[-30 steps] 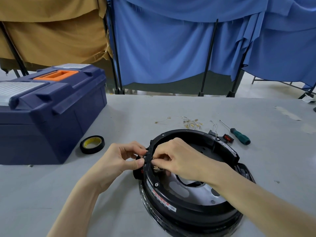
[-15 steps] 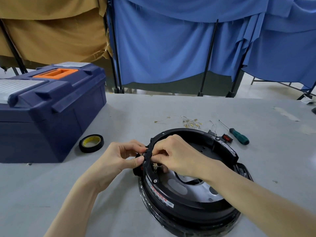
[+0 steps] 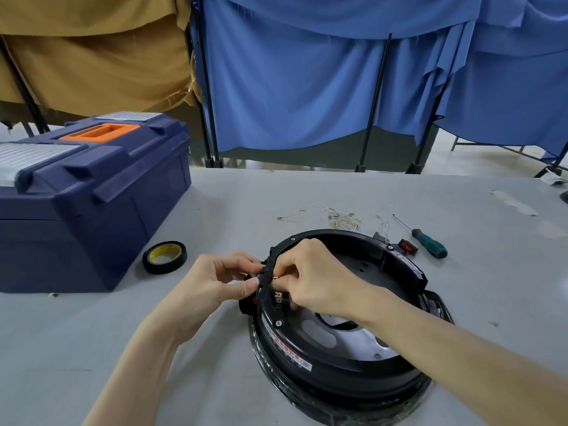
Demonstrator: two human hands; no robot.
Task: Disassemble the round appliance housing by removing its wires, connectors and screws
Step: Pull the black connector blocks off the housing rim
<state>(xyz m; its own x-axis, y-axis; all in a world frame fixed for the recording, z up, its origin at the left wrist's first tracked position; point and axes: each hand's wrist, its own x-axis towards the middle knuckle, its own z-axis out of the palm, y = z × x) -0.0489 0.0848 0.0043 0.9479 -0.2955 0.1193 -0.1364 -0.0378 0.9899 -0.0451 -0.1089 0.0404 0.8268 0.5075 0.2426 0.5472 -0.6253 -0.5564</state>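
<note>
Round black housing [image 3: 338, 368]: lies on the grey table [image 3: 153, 348] at lower centre-right of the frame, and its rim label [image 3: 285, 342] carries red and white print too small to read. Left hand [image 3: 212, 287] pinches the housing's left rim from outside between thumb and fingers; right hand [image 3: 316, 278], fingers curled, pinches a brass connector [image 3: 275, 278] just inside that rim. Also on the table: loose wires [image 3: 341, 219] above the housing, green-handled screwdriver [image 3: 428, 245] at right, black tape roll [image 3: 164, 257] and blue toolbox [image 3: 92, 204] at left.
</note>
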